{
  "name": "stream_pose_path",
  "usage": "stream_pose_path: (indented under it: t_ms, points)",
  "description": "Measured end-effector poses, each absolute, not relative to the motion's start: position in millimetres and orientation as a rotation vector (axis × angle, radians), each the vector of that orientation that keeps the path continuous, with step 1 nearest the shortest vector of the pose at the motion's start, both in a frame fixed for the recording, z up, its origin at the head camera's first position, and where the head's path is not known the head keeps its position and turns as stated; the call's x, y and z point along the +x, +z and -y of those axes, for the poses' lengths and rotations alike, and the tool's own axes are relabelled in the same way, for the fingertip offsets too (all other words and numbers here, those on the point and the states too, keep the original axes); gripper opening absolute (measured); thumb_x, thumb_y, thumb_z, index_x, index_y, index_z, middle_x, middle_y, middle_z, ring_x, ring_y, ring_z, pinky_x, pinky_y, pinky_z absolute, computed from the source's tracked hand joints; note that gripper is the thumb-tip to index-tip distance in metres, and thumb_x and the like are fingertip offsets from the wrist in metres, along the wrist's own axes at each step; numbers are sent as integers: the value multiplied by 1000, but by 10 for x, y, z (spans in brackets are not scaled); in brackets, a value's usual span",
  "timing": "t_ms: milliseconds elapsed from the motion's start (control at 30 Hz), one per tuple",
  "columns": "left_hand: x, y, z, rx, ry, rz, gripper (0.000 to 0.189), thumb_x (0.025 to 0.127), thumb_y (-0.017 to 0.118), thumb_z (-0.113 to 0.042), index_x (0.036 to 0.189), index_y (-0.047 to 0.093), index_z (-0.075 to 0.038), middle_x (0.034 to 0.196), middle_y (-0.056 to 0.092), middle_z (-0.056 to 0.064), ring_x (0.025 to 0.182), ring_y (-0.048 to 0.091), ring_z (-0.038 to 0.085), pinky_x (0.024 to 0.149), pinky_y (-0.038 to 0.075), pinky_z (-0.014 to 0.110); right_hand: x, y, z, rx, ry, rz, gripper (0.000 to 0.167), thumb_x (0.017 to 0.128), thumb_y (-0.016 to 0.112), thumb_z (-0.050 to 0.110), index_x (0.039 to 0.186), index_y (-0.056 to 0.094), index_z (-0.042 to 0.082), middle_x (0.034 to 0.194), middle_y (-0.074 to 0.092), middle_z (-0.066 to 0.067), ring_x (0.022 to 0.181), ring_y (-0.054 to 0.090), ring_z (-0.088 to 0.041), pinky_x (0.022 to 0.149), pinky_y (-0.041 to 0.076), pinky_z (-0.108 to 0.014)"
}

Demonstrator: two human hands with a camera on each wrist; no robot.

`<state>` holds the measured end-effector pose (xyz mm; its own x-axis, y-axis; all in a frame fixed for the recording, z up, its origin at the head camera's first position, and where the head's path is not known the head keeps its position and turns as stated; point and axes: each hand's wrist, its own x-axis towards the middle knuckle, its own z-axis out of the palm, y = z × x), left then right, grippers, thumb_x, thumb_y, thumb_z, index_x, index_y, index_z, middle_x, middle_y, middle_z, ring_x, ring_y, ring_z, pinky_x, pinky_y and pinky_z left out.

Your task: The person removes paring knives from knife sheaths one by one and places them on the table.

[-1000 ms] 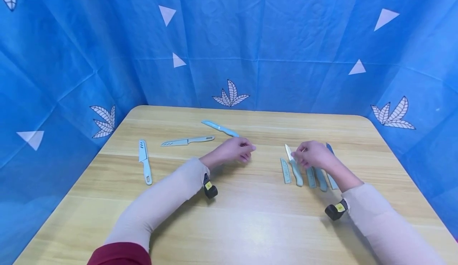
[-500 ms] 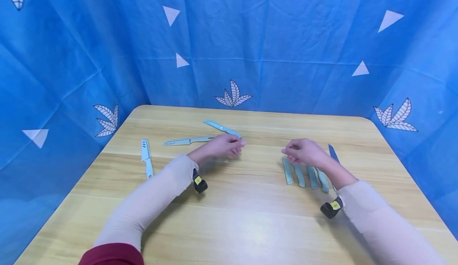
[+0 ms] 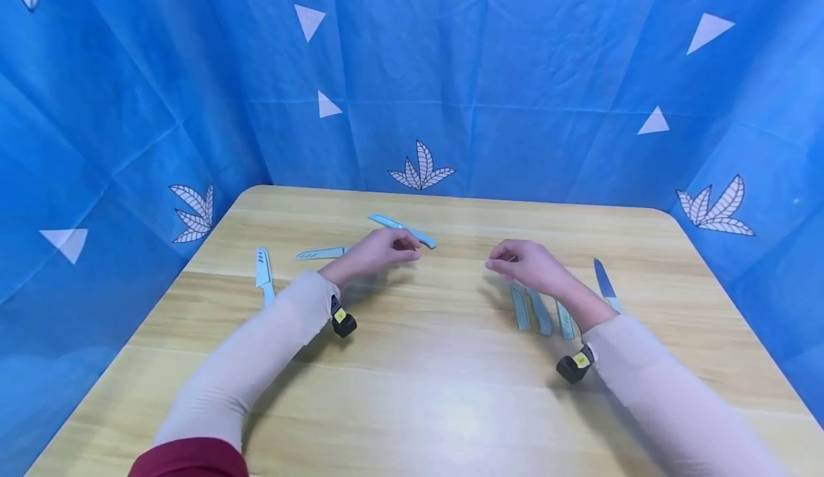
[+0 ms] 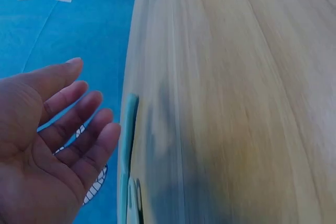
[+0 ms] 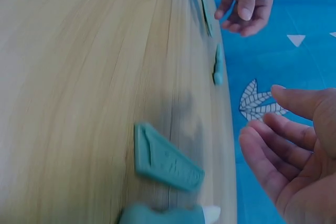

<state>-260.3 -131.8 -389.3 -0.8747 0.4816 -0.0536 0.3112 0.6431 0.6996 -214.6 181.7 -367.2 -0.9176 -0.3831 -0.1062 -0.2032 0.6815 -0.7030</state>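
My left hand [image 3: 380, 249] hovers over the back middle of the table, fingers loosely bent around nothing. Just behind it lies a light-blue sheathed knife [image 3: 421, 239], and another sheathed knife [image 3: 322, 253] has its handle mostly hidden by that hand and wrist. My right hand [image 3: 528, 266], fingers relaxed and holding nothing, is raised above the right-hand row. There a light-blue blade sheath [image 3: 520, 307] lies beside a knife [image 3: 539, 312] whose blade is hidden by the hand. The left wrist view shows the left palm with fingers spread; in the right wrist view the sheath [image 5: 165, 158] lies below the right fingers.
A third sheathed knife [image 3: 263, 269] lies at the left, its handle end behind the left sleeve. Right of the row are a second sheath [image 3: 565, 320] and a knife with a bare dark-blue blade [image 3: 599, 277], partly covered by the right forearm. A blue curtain [image 3: 412, 69] hangs behind the table.
My right hand has lifted off the knives and moved left. My left hand has drawn left and slightly back, uncovering the handle of the rear sheathed knife.
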Motion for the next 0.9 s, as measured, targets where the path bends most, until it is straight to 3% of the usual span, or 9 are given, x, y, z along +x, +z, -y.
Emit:
stream_pose_path:
  t_ms: [167,600,900]
  points:
    - [-2656,-3875,1359,664,1050,-2650,29,94,68,-28,117,67,-10,105,65,-3,100,59,16,93,51,34,-2204,-3676,-1681,-469,-1039,-2708,30,97,63,34,114,65,10,105,67,-5,98,63,-23,82,55,-40]
    - [-2800,-3939,1498,658,1115,-2659,28,94,68,-24,117,67,-8,118,64,4,111,58,20,102,47,38,-2355,-3762,-1327,-452,-1126,-2755,36,95,66,25,120,63,1,112,68,-12,106,63,-28,91,54,-42]
    - [-2931,-3991,1599,679,1077,-2726,29,92,71,-23,116,67,-8,122,62,6,118,54,27,103,47,41,-2443,-3849,-1106,-415,-1159,-2763,36,94,68,24,122,62,2,116,66,-13,108,62,-28,92,54,-40]
